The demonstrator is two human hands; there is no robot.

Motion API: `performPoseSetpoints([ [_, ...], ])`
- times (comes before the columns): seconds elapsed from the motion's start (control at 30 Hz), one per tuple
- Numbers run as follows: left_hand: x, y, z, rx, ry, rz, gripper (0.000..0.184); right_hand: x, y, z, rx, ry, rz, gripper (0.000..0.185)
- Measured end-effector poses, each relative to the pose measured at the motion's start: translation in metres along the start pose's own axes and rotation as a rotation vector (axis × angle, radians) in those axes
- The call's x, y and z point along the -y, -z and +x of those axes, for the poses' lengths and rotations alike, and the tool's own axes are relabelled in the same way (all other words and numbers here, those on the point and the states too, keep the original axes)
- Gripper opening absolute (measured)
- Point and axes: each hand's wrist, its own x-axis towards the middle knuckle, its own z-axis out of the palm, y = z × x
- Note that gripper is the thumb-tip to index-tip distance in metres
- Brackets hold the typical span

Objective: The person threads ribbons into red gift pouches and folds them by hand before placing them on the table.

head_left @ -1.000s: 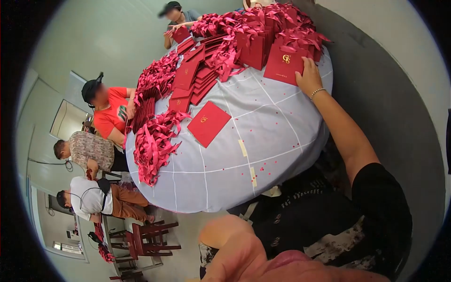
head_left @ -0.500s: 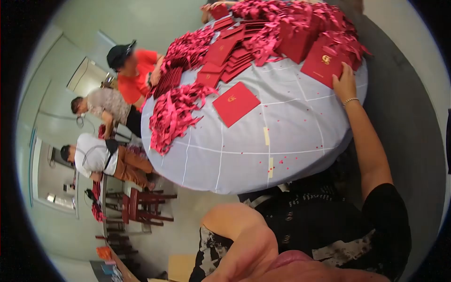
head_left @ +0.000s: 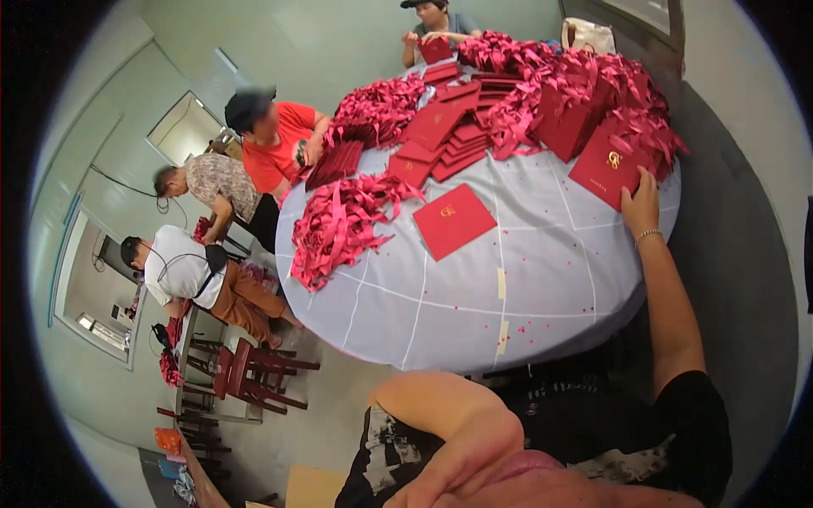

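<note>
My right hand (head_left: pixel 641 201) is at the lower right edge of an upright red bag (head_left: pixel 603 168) with a gold emblem, thumb in front and fingers along its edge. Pink ribbons (head_left: pixel 648 131) spill over this bag and the others behind it. Another red bag (head_left: pixel 455 222) lies flat and apart, near the middle of the table (head_left: pixel 423 326). Stacked flat red bags (head_left: pixel 434 125) lie beyond it, beside heaps of pink ribbon (head_left: pixel 343 224). My left arm (head_left: pixel 449 411) is bent near my face at the bottom; its hand does not show.
A person in a red shirt (head_left: pixel 292 140) handles bags at the table's left side. Another person (head_left: pixel 457 25) holds a small red bag at the far side. Two people stand farther left, near dark red stools (head_left: pixel 254 377). Small red dots (head_left: pixel 521 330) and tape strips mark the cloth.
The view has shifted, bringing the far person back into sight. My right hand remains at the edge of the same bag. The flat bag has stayed in place on the table.
</note>
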Motion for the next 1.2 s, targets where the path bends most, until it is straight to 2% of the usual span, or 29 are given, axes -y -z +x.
performPoseSetpoints([
  [0.3,0.025,-0.018,-0.051,-0.031,0.107,0.161,0.047,0.004,0.008,0.0,0.054,-0.052,0.024,0.058],
  [0.4,0.03,-0.008,-0.055,0.001,0.142,0.312,0.047,0.0,0.006,0.001,0.039,-0.008,0.046,0.056],
  [0.5,0.036,0.01,-0.053,0.044,0.084,0.544,0.047,-0.003,0.008,0.006,0.056,0.032,0.025,0.054],
  [0.53,0.073,-0.005,-0.047,-0.243,-0.114,-0.048,0.048,-0.004,0.009,0.007,0.074,0.033,0.02,0.054],
  [0.57,0.071,0.003,-0.048,-0.218,-0.154,-0.012,0.048,-0.006,0.009,0.008,0.089,0.035,0.006,0.054],
  [0.63,0.063,0.016,-0.053,-0.152,0.261,-0.312,0.048,-0.013,0.01,0.009,0.099,0.048,-0.036,0.054],
  [0.67,0.064,0.02,-0.054,-0.136,0.232,-0.288,0.048,-0.015,0.008,0.01,0.103,0.07,-0.057,0.053],
  [0.73,0.066,0.028,-0.054,-0.267,-0.022,-0.138,0.043,0.016,0.02,0.009,0.128,0.053,-0.05,0.052],
  [0.77,0.062,0.034,-0.053,-0.248,-0.052,-0.115,0.043,0.019,0.022,0.008,0.145,0.09,-0.039,0.052],
  [0.83,0.047,0.046,-0.056,-0.369,-0.235,-0.011,0.038,0.023,0.024,0.008,0.169,0.02,-0.075,0.053],
  [0.97,0.04,0.049,-0.053,-0.443,-0.197,0.007,0.036,0.026,0.025,0.008,0.175,-0.004,-0.049,0.051],
  [1.2,0.074,0.041,-0.043,-0.336,-0.182,-0.165,0.037,0.018,0.024,0.005,0.154,-0.022,-0.029,0.047],
])
